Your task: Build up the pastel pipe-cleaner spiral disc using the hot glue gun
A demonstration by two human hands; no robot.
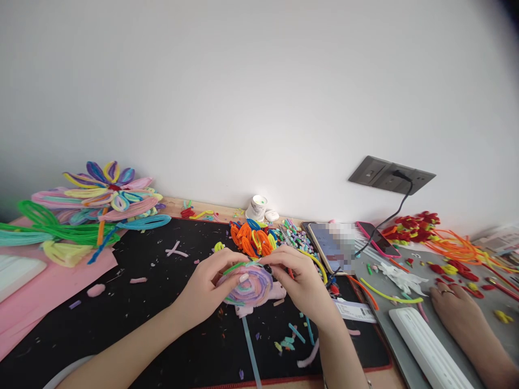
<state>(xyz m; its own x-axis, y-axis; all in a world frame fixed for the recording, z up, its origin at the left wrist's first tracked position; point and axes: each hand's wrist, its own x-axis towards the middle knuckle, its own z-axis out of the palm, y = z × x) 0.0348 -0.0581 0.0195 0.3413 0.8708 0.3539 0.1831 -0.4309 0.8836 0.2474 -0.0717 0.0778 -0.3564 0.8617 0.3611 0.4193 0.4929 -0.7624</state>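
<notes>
A pastel pipe-cleaner spiral (256,290), coiled in pink, lilac, peach and green, is held up over the black mat (162,313). My left hand (217,283) grips its left and upper side, thumb lying on the front face. At the upper right edge my right hand (299,281) is closed in a pinch, touching the coil. A small black round piece (267,268) shows beside those fingertips; whether they hold it is unclear. Pink fuzzy parts (278,292) stick out at the right and bottom of the spiral. A pale flat strip (251,351) runs down below it.
Bundles of orange and yellow pipe cleaners (251,237) lie behind my hands, near a paper cup (258,205). A tablet-like device (328,246) and a pink-cased phone (378,239) are at right. Another person's hand (458,308) rests there. Pipe-cleaner flowers (113,189) stand left.
</notes>
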